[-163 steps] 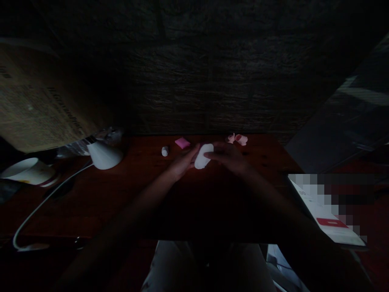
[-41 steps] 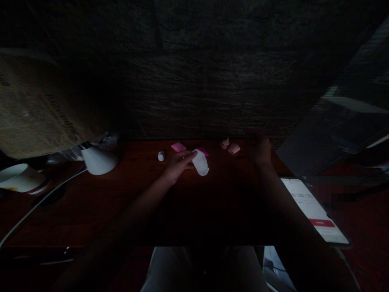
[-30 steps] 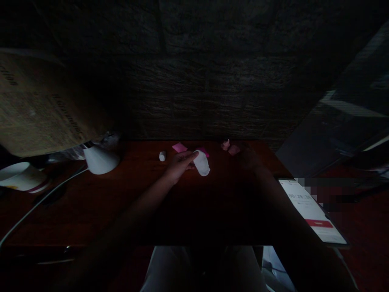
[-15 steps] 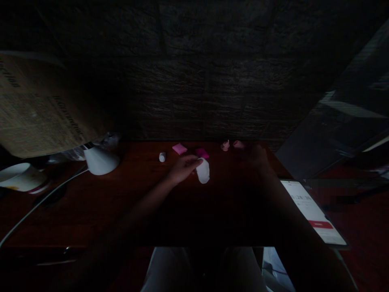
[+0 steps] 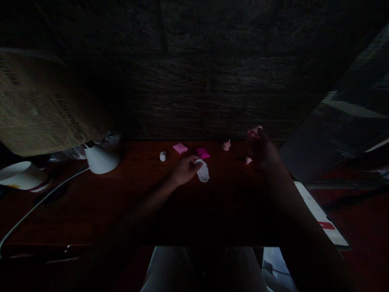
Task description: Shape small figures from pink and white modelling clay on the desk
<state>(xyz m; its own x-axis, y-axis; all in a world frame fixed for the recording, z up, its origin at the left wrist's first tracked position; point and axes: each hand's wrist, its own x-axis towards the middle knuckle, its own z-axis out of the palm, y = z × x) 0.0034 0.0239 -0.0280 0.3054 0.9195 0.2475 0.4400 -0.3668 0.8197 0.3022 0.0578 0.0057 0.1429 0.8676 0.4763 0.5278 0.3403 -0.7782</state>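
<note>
In the dim light my left hand [image 5: 186,169] pinches the upper end of a thin white oval piece [image 5: 202,170], whose material I cannot make out. Raised at the far right of the table, my right hand [image 5: 263,149] has its fingers closed on a crumpled pink piece [image 5: 254,131]. Just below those fingers shows a small pale pink lump [image 5: 248,160]. Another pink lump [image 5: 226,144] lies to the left of it. Beyond my left hand are a magenta packet [image 5: 202,153] and a lighter pink packet [image 5: 180,148]. A small white lump [image 5: 163,156] sits left of them.
A dark brick wall [image 5: 182,81] rises behind the wooden table [image 5: 91,211]. At left stand a white cone-shaped lamp base [image 5: 103,160] with its cable, a paper cup [image 5: 21,176] and a printed paper sheet [image 5: 39,105]. A lit tablet [image 5: 322,215] lies at right.
My right hand has risen with the crumpled pink piece, which lay near the wall before. The pale pink lump now shows below it. My left hand has barely moved with the white piece.
</note>
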